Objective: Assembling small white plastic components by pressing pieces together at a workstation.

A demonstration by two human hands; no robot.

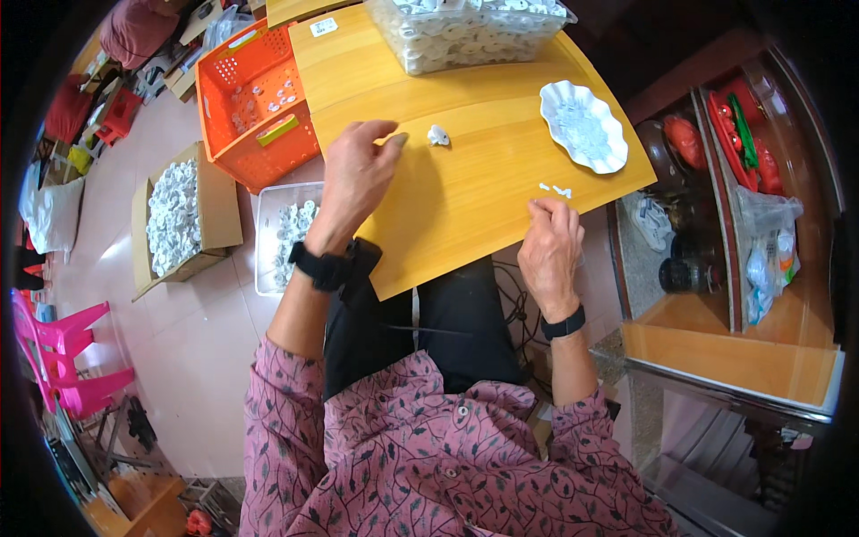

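Observation:
My left hand (360, 170) hovers over the left part of the yellow wooden table (474, 206), thumb and fingers slightly apart with nothing visible between them. To its right a small white plastic part (438, 135) with a dark spot lies on the wood. At the table's front right edge, my right hand (549, 255) has its fingers bent and drawn together; whatever they pinch, if anything, is too small to make out. Just beyond those fingertips rest a few tiny white pieces (561, 191). Farther back stands a white scalloped dish (612, 157) holding small clear pieces.
A clear tub (447, 63) full of white parts stands at the table's far edge. On the floor to the left are an orange crate (268, 152), a cardboard box (224, 206) of white parts, a clear bin (268, 268) and a pink chair (76, 358). Open shelves (734, 345) flank the right.

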